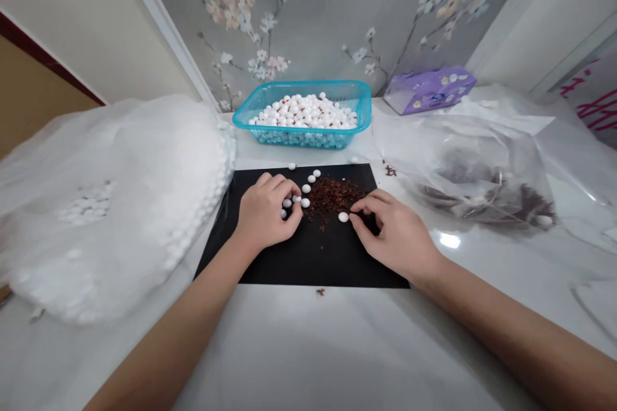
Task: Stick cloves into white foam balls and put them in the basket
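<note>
- Black sheet (308, 266), one, lying flat on a white tabletop (299, 347); landmark for all positions below.
- Left hand (267, 215), on the sheet's left half: fingers curled downward, fingertips among the white beads (305, 203); whether a bead is gripped cannot be told.
- Right hand (393, 237), over the sheet's right edge: fingers partly open, nothing held, fingertips just beside one bead (343, 217).
- White beads, about eight on the sheet, mostly in a loose arc near its far edge; two more lie just past that edge.
- Dark red-brown flakes (333, 198), one heap at the sheet's centre, between the hands; a few strays lie off the sheet.
- Teal plastic basket (303, 138), one, beyond the sheet, filled with beads and flakes.
- Clear plastic bag of white beads (120, 205), one, left of the sheet.
- Clear plastic bag of flakes (482, 186), one, right of the sheet.
- Purple tissue box (429, 90), one, beyond the sheet and to its right.
</note>
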A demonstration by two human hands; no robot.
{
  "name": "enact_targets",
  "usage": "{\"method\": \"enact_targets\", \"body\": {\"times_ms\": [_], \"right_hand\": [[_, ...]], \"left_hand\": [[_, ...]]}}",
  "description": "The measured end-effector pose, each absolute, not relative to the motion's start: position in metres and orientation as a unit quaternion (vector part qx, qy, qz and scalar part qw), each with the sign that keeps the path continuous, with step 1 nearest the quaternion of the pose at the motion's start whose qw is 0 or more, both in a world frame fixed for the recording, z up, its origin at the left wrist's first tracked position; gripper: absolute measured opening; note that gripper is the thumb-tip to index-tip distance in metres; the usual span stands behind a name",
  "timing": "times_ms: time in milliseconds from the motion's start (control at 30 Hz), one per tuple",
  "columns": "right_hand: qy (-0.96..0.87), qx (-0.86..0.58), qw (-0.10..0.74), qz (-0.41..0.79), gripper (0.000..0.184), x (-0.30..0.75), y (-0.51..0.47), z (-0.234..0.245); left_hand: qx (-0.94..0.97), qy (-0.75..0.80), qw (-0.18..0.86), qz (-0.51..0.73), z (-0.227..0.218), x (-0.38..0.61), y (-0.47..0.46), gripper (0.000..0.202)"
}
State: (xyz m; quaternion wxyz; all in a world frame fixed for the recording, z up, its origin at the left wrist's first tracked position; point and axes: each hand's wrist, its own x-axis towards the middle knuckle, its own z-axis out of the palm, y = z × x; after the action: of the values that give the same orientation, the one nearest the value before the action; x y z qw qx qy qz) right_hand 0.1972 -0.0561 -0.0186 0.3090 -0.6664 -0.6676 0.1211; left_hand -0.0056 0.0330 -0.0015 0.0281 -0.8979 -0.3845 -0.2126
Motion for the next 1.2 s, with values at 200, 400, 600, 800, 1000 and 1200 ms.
{"method": "enact_targets", "body": {"times_ms": [200,400,600,800,1000,1200], "right_hand": [[-0.679,-0.655,0.312,0.116,0.015,0.198,-0.055,-0.02],[-0.669,-0.652,0.324,0.15,0.016,0.2,-0.054,-0.019],[-0.661,-0.649,0.346,0.151,0.012,0.2,-0.054,-0.018],[-0.685,-0.591,0.376,0.202,0.012,0.201,-0.055,-0.013],[-0.736,-0.528,0.346,0.244,0.01,0.201,-0.056,-0.012],[-0.747,-0.532,0.316,0.245,0.01,0.202,-0.057,-0.012]], "left_hand": [[-0.903,-0.366,0.024,-0.225,-0.002,-0.002,0.031,0.013],[-0.918,-0.328,0.012,-0.222,-0.002,-0.003,0.033,0.016],[-0.912,-0.318,-0.008,-0.257,0.0,0.004,0.025,0.014],[-0.92,-0.271,-0.118,-0.258,0.001,0.018,0.008,0.01],[-0.928,-0.269,-0.135,-0.22,-0.002,0.016,0.012,0.008],[-0.928,-0.254,-0.152,-0.225,-0.004,0.016,0.014,0.008]]}}
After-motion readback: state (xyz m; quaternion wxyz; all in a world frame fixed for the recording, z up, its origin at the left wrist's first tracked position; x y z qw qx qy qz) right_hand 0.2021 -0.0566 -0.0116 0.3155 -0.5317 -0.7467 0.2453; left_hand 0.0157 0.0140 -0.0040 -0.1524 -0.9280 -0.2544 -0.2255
